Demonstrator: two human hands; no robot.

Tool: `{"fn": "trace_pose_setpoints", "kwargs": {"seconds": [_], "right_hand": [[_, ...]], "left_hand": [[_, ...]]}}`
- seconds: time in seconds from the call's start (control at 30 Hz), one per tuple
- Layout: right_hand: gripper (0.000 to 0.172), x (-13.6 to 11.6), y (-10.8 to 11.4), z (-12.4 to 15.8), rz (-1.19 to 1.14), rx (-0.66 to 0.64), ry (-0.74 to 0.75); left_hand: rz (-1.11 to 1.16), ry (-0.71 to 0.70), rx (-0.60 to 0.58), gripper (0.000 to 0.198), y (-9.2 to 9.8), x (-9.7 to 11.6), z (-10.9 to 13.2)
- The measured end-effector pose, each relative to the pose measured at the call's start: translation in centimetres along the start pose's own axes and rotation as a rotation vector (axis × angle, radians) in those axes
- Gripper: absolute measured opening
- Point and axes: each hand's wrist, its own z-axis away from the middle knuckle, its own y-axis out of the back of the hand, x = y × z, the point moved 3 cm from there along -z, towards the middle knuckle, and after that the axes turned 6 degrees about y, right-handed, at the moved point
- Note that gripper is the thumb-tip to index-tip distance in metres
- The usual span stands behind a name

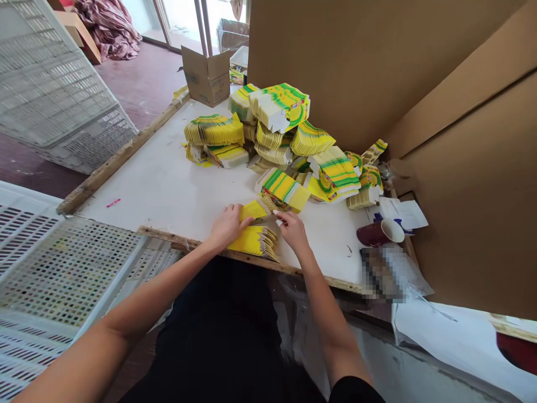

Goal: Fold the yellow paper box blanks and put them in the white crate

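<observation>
A fanned stack of flat yellow cartons [255,239] lies at the near edge of the white table [168,179]. My left hand [229,224] rests on its left side, fingers curled over a single yellow carton [253,210] lifted from the top. My right hand [292,229] pinches the right end of that same carton between thumb and fingers. Just beyond my hands lies a bundle of yellow-and-green cartons [283,189].
A big heap of yellow-green carton bundles [285,134] fills the table's far middle. A dark red cup [380,232] and papers lie at the right. Tall cardboard sheets [461,140] wall off the right. White plastic crates [62,268] stand at the left, a small cardboard box [207,75] at the far end.
</observation>
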Motion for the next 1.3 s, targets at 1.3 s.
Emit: {"fn": "trace_pose_setpoints", "kwargs": {"seconds": [1.3], "right_hand": [[0.019, -4.4, -4.1, -2.6, 0.031, -0.236, -0.315]], "left_hand": [[-0.046, -0.068, 0.001, 0.033, 0.2, 0.3, 0.2]]}}
